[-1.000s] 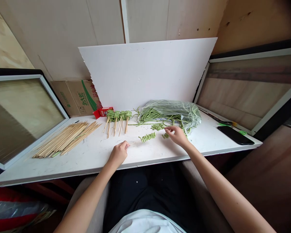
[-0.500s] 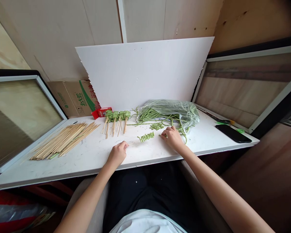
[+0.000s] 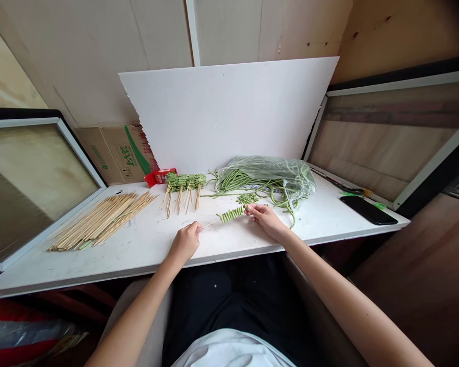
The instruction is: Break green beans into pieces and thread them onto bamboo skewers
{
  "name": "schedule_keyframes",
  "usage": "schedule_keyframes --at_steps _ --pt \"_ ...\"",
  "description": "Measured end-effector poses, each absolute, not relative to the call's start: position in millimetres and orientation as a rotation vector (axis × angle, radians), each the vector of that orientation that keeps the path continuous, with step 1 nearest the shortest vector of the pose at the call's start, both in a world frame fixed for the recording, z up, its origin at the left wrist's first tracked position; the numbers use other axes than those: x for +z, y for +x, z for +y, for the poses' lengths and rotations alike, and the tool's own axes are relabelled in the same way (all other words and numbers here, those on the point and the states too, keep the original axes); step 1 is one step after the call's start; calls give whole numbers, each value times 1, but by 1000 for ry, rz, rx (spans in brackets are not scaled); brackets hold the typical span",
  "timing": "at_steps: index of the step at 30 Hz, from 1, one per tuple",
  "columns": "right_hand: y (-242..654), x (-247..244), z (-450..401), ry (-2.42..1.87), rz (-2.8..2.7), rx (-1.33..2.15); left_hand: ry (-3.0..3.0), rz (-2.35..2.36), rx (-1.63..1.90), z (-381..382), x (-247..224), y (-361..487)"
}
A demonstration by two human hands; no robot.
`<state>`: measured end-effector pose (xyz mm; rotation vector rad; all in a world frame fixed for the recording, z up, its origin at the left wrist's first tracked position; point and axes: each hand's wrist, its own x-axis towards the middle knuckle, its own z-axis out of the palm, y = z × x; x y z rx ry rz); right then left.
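Cut long-bean pieces sit in a row along a bamboo skewer, and in the head view, the only one I have, I find them between both hands, just above the white table. The left hand has thumb and fingers drawn together on the bare end of the skewer. The right hand is at the far end of the row; its thumb and fingertips are pinched, as it seems to me, on one more bean piece, which is mostly covered by them.

I judge that the step in hand is threading this piece onto the point. For such a move, I would want the left grip steady and the right pushing straight along the skewer, with fingertips kept off the sharp point.

As for containers, a clear plastic bag lies behind the right hand. It holds a bundle of whole long beans, and some strands come out onto the table. The small red box stands beside the filled skewers; what is inside, I cannot tell. Likewise the cardboard box at the back does not show its contents. Loose cut pieces lie in a small heap before the bag, and bare skewers are spread at left.
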<state>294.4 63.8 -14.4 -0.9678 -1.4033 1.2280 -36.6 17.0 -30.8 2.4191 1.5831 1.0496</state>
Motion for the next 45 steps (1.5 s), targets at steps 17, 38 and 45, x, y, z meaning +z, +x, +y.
schedule_keyframes --at_steps 17,38,45 --pt "292 -15 63 -912 -1317 1321 2411 1586 1063 18 -33 -37" --pt "281 -5 50 -1062 -1378 982 2398 1623 1016 17 -32 -38" --pt "282 -9 50 -1082 -1410 935 2419 1609 1041 17 -32 -38"
